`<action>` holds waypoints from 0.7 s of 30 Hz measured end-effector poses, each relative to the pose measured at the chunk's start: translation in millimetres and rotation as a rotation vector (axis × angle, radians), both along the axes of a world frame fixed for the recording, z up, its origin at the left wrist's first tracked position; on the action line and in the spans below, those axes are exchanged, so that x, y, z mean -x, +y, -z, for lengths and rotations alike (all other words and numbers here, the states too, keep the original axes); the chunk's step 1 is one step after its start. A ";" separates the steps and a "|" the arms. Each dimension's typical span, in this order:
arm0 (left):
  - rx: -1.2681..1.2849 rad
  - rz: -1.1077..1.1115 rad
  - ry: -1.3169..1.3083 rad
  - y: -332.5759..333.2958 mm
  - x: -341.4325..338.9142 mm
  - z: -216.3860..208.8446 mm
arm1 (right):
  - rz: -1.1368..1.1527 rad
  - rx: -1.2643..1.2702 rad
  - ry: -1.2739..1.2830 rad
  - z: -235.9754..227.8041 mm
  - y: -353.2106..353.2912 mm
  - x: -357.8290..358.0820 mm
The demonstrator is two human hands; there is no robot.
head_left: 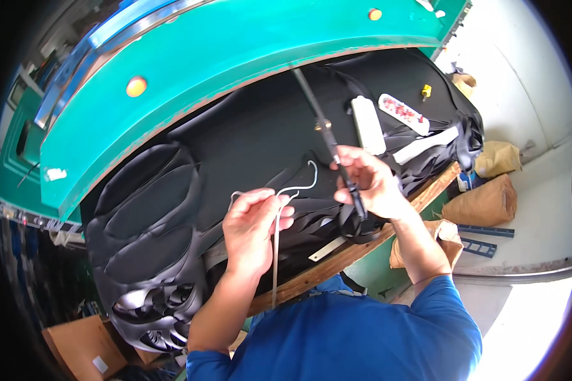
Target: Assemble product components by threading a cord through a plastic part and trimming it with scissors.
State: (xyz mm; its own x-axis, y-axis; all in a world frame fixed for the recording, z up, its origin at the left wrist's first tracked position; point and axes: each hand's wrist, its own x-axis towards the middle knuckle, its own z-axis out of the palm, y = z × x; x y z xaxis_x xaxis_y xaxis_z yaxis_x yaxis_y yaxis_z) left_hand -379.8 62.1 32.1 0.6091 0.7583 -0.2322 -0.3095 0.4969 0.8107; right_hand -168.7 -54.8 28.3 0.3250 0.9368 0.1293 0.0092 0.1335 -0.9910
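Note:
My right hand [370, 184] grips a long black strap [324, 127] that runs up and away toward the green machine arm [235, 51]; a small metal slider sits on the strap above my fingers. My left hand [254, 225] pinches a thin grey wire tool [275, 254] whose hooked end [308, 179] curls toward the strap. Both hands hover over a workbench covered in black fabric [254, 133]. A loop of the strap hangs below my right hand.
A stack of black moulded cups [149, 254] lies at the left. White flat pieces [367, 124] and a patterned one [401, 113] rest at the far right of the bench. The wooden bench edge [324, 270] runs in front of me. Brown bags [483, 203] sit on the floor.

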 end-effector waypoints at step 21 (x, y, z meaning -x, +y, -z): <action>-0.023 -0.115 0.043 -29.5 -107.2 26.4 | -0.010 -0.010 -0.005 1.5 -38.4 -81.0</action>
